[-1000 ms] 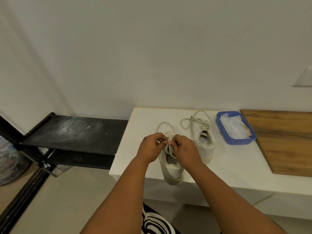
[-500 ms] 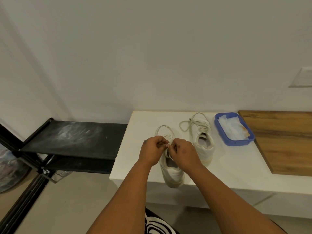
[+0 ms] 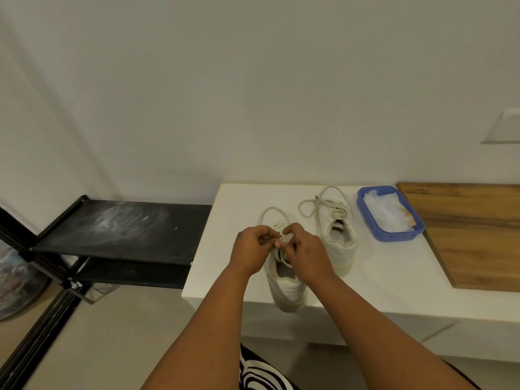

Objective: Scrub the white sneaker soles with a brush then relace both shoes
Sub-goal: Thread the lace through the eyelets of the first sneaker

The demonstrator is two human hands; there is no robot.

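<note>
Two white sneakers stand on a white counter [image 3: 394,277], toes toward the wall. The left sneaker [image 3: 287,285] has its heel hanging over the counter's front edge. Above its tongue, my left hand [image 3: 251,247] and my right hand [image 3: 305,249] meet, each pinching the white lace [image 3: 285,239] between fingertips. The right sneaker [image 3: 339,237] sits farther back, its lace lying in loose loops [image 3: 312,206] over and beside the toe. No brush is in view.
A blue plastic tray [image 3: 394,236] holding white wipes sits right of the sneakers. A wooden board [image 3: 472,232] covers the counter's right part. A black shelf rack [image 3: 118,229] stands left of the counter, lower down. The wall is close behind.
Both hands stay together over the left sneaker, fingers working the lace slightly. The camera has tilted a little, so the scene sits lower in view.
</note>
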